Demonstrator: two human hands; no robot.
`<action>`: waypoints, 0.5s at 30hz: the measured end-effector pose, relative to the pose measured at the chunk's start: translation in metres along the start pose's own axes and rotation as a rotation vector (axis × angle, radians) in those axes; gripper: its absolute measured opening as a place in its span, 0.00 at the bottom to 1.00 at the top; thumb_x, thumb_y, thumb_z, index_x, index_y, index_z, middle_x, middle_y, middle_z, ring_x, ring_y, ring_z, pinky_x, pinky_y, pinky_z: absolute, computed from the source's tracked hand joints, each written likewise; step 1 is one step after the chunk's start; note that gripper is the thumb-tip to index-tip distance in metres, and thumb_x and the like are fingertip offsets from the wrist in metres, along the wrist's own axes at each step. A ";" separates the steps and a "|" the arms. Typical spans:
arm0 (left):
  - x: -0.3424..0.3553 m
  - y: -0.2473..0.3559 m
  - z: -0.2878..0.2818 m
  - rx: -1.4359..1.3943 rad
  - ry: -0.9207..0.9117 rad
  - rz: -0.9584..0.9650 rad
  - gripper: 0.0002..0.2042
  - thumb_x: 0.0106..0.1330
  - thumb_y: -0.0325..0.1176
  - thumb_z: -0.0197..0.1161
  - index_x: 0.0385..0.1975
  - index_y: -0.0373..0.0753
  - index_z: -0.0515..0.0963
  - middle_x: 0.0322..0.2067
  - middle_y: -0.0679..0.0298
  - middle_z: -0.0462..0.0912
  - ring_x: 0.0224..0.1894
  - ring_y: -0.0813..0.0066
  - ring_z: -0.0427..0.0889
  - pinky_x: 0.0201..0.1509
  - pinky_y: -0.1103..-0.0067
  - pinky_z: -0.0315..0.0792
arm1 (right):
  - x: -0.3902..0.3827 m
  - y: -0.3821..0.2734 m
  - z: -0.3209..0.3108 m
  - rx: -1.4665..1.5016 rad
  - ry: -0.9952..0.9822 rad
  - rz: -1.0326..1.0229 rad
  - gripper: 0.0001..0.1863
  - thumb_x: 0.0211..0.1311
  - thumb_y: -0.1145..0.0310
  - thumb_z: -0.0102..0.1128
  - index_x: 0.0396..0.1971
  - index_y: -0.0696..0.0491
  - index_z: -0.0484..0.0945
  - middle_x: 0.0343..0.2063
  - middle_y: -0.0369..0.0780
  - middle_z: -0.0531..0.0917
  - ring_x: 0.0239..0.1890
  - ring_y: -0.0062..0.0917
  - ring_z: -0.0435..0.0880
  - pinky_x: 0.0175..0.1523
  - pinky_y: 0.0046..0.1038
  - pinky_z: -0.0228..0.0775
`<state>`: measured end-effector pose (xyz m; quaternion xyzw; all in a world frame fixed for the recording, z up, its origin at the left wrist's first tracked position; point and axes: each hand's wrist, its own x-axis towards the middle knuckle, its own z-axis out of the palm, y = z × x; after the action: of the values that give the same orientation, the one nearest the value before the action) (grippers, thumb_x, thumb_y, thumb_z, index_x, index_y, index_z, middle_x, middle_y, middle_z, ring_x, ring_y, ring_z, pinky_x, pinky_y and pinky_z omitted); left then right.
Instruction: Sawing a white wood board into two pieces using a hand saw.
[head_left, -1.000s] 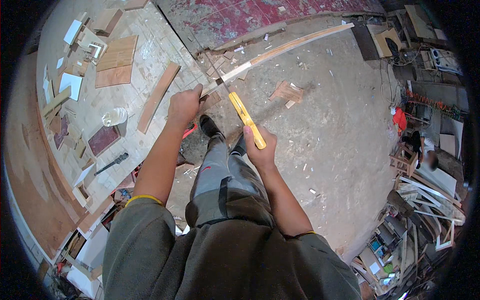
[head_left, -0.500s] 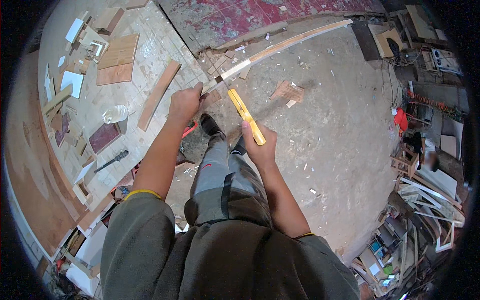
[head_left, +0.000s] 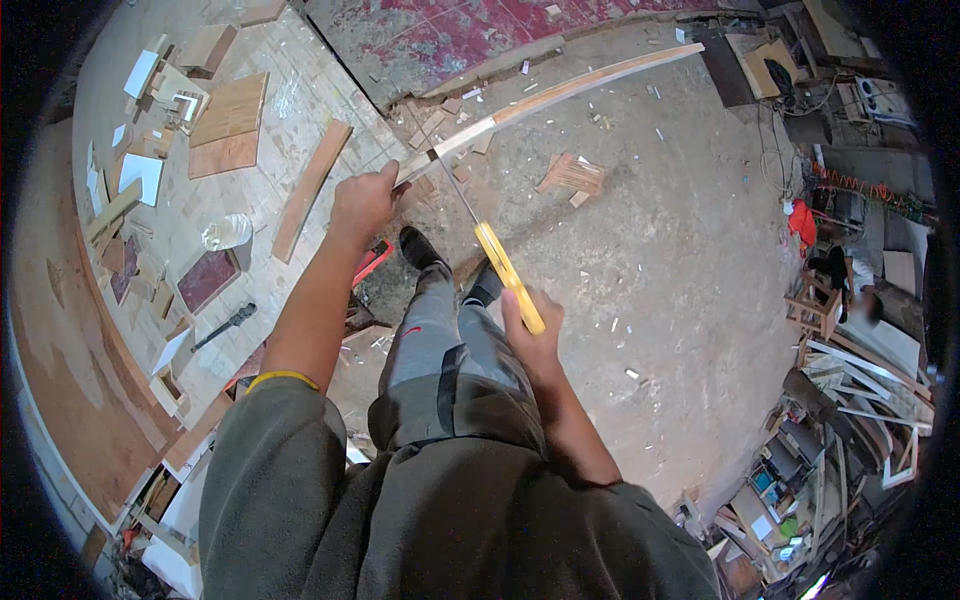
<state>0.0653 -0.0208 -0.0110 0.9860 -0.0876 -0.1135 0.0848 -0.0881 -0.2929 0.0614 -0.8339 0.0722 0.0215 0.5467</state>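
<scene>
— Both hands gripped firmly: the right hand (head_left: pixel 535 335) was closed around the yellow saw handle (head_left: pixel 510 277), and the left hand (head_left: pixel 362 203) was clamped on the near end of the long wooden strip (head_left: pixel 560 95).

— Where did the strip lie?

— It reached away over the littered floor (head_left: pixel 680 250), with the blade (head_left: pixel 450 185) meeting it just beside the left-hand fingers. A slip or a flexing strip could have nicked them.

One long wooden strip (head_left: pixel 560 92). One saw (head_left: pixel 490 250) with a yellow handle. Two hands: the left hand (head_left: pixel 362 200) and the right hand (head_left: pixel 535 335). Two black shoes (head_left: pixel 420 247). One worktop (head_left: pixel 180 250), bearing one clear bottle (head_left: pixel 225 232) and one dark hammer (head_left: pixel 225 325).
</scene>
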 end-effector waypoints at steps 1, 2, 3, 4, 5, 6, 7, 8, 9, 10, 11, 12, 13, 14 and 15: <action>-0.001 -0.001 0.001 0.001 0.001 0.001 0.16 0.67 0.48 0.62 0.41 0.42 0.73 0.23 0.50 0.83 0.28 0.47 0.84 0.30 0.55 0.75 | -0.012 0.002 -0.007 0.026 -0.006 0.033 0.11 0.63 0.67 0.66 0.22 0.55 0.78 0.14 0.43 0.75 0.15 0.37 0.70 0.27 0.36 0.60; -0.001 -0.002 0.004 0.007 0.025 0.025 0.16 0.68 0.49 0.61 0.40 0.42 0.72 0.22 0.51 0.83 0.27 0.47 0.84 0.30 0.55 0.76 | -0.023 0.005 -0.013 0.026 -0.002 0.035 0.11 0.63 0.67 0.66 0.22 0.55 0.78 0.14 0.43 0.75 0.15 0.37 0.70 0.27 0.36 0.60; -0.001 -0.003 0.006 0.012 0.049 0.049 0.16 0.68 0.50 0.60 0.39 0.43 0.72 0.21 0.51 0.83 0.26 0.46 0.85 0.29 0.55 0.76 | -0.034 0.009 -0.019 -0.046 0.012 -0.047 0.11 0.63 0.68 0.66 0.22 0.55 0.78 0.15 0.43 0.75 0.16 0.38 0.69 0.27 0.36 0.60; -0.003 -0.003 0.006 0.013 0.049 0.050 0.16 0.68 0.50 0.60 0.39 0.43 0.72 0.21 0.51 0.83 0.26 0.46 0.85 0.29 0.55 0.76 | -0.045 0.012 -0.026 -0.115 0.022 -0.131 0.10 0.62 0.68 0.66 0.23 0.55 0.78 0.15 0.43 0.75 0.16 0.38 0.69 0.27 0.36 0.60; -0.002 -0.003 0.006 0.016 0.045 0.044 0.16 0.68 0.50 0.61 0.39 0.43 0.72 0.21 0.51 0.83 0.26 0.46 0.85 0.29 0.55 0.76 | -0.056 0.014 -0.034 -0.115 0.027 -0.132 0.10 0.62 0.68 0.66 0.23 0.55 0.78 0.15 0.43 0.75 0.16 0.38 0.69 0.27 0.36 0.60; 0.000 -0.003 0.006 0.018 0.041 0.038 0.16 0.68 0.50 0.61 0.39 0.43 0.72 0.21 0.52 0.83 0.26 0.47 0.85 0.29 0.55 0.77 | -0.066 0.016 -0.043 -0.119 0.051 -0.117 0.10 0.62 0.68 0.65 0.23 0.55 0.78 0.16 0.43 0.75 0.16 0.38 0.68 0.27 0.36 0.60; 0.001 -0.002 0.005 0.020 0.043 0.045 0.16 0.68 0.50 0.61 0.39 0.43 0.72 0.21 0.52 0.83 0.26 0.47 0.85 0.29 0.55 0.77 | -0.078 0.017 -0.050 -0.123 0.078 -0.100 0.10 0.62 0.69 0.65 0.23 0.55 0.78 0.16 0.43 0.74 0.16 0.38 0.67 0.27 0.36 0.60; 0.000 -0.001 0.006 0.030 0.042 0.040 0.16 0.68 0.50 0.61 0.39 0.43 0.72 0.21 0.52 0.83 0.26 0.47 0.85 0.29 0.55 0.77 | -0.089 0.015 -0.059 -0.122 0.080 -0.098 0.10 0.62 0.69 0.65 0.23 0.55 0.78 0.16 0.43 0.74 0.16 0.38 0.67 0.27 0.36 0.60; -0.002 0.000 0.006 0.040 0.041 0.033 0.16 0.68 0.49 0.61 0.39 0.43 0.72 0.21 0.52 0.83 0.26 0.47 0.85 0.29 0.55 0.77 | -0.098 0.011 -0.069 -0.147 0.046 -0.126 0.11 0.63 0.69 0.64 0.22 0.56 0.77 0.15 0.43 0.73 0.16 0.36 0.67 0.27 0.35 0.60; 0.000 0.000 0.004 0.041 0.045 0.038 0.16 0.68 0.49 0.61 0.39 0.43 0.72 0.21 0.52 0.83 0.26 0.47 0.85 0.29 0.55 0.77 | -0.104 0.005 -0.077 -0.174 0.017 -0.156 0.12 0.64 0.69 0.63 0.22 0.57 0.76 0.15 0.42 0.73 0.16 0.35 0.68 0.26 0.35 0.61; 0.000 -0.002 0.001 0.024 0.048 0.033 0.16 0.68 0.49 0.61 0.38 0.43 0.72 0.21 0.51 0.83 0.26 0.47 0.85 0.29 0.56 0.77 | -0.110 -0.001 -0.083 -0.171 0.015 -0.161 0.12 0.64 0.69 0.63 0.22 0.57 0.76 0.15 0.42 0.73 0.16 0.35 0.68 0.26 0.35 0.61; -0.001 -0.005 -0.002 0.006 0.052 0.027 0.15 0.68 0.49 0.61 0.38 0.42 0.72 0.21 0.51 0.83 0.26 0.47 0.85 0.29 0.56 0.77 | -0.114 -0.009 -0.089 -0.104 0.055 -0.075 0.13 0.64 0.68 0.62 0.21 0.57 0.74 0.15 0.42 0.72 0.16 0.33 0.69 0.26 0.33 0.61; 0.000 -0.003 -0.001 0.003 0.054 0.031 0.15 0.68 0.49 0.61 0.38 0.42 0.72 0.21 0.51 0.83 0.26 0.47 0.85 0.29 0.56 0.77 | -0.117 -0.013 -0.095 -0.044 0.102 0.016 0.14 0.65 0.67 0.62 0.21 0.58 0.73 0.15 0.41 0.71 0.17 0.32 0.69 0.26 0.32 0.61; 0.000 -0.002 0.000 0.009 0.055 0.018 0.15 0.68 0.49 0.62 0.37 0.42 0.72 0.21 0.51 0.82 0.26 0.47 0.85 0.29 0.56 0.77 | -0.117 -0.011 -0.096 0.048 0.134 0.023 0.16 0.65 0.66 0.61 0.21 0.59 0.72 0.15 0.41 0.71 0.17 0.31 0.70 0.25 0.30 0.60; -0.001 -0.002 0.000 0.015 0.056 0.003 0.16 0.67 0.49 0.62 0.37 0.42 0.72 0.21 0.51 0.82 0.26 0.47 0.85 0.29 0.56 0.77 | -0.111 -0.009 -0.096 0.052 0.154 -0.002 0.16 0.65 0.66 0.61 0.21 0.59 0.72 0.15 0.41 0.71 0.17 0.31 0.70 0.26 0.30 0.60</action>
<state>0.0648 -0.0185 -0.0113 0.9893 -0.0873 -0.0853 0.0800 -0.2010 -0.3664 0.1203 -0.8188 0.1139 -0.0449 0.5609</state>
